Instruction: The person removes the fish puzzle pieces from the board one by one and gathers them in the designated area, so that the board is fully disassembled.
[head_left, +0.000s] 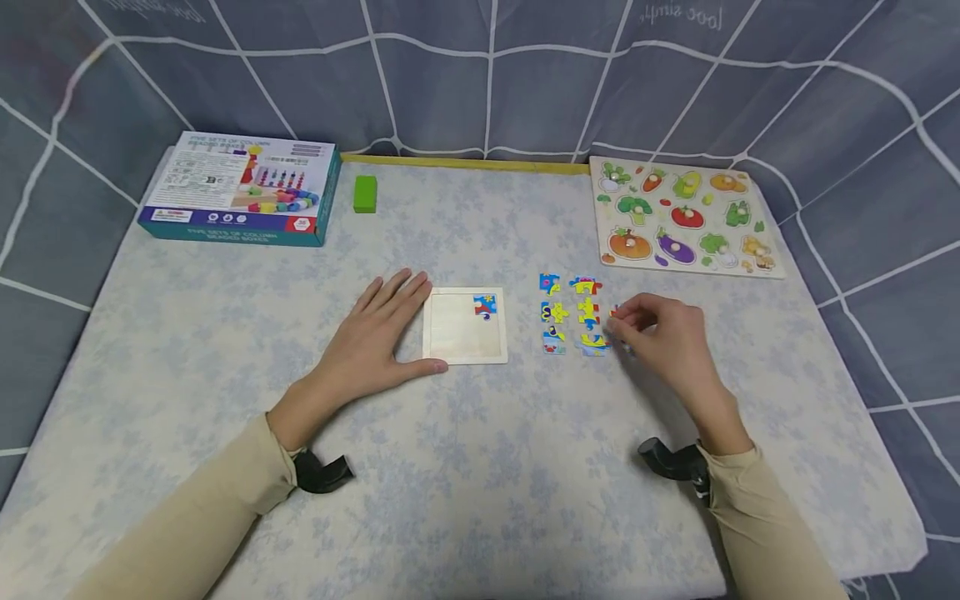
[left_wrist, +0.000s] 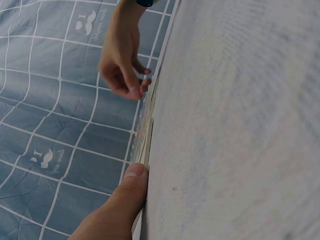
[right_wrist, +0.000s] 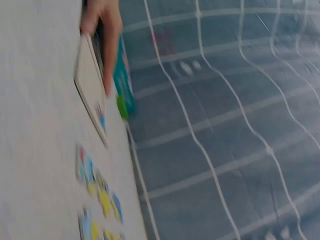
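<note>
A square wooden puzzle tray [head_left: 457, 333] lies mid-table, with one blue-and-red puzzle piece [head_left: 484, 305] in its upper right corner. My left hand [head_left: 375, 337] rests along the tray's left side, fingers spread, its thumb [left_wrist: 131, 182] at the near edge. To the right of the tray, several loose puzzle pieces [head_left: 554, 313] lie in columns. My right hand [head_left: 663, 337] is at the rightmost column, thumb and fingertips pinching a small puzzle piece [head_left: 615, 311] that they mostly cover. Another piece under this hand is largely hidden.
A boxed bead toy [head_left: 240, 190] stands at the back left, beside a green block [head_left: 365, 194]. At the back right lies a vegetable peg board [head_left: 686, 218]. A grid-patterned curtain [head_left: 435, 92] hangs behind the table's far edge.
</note>
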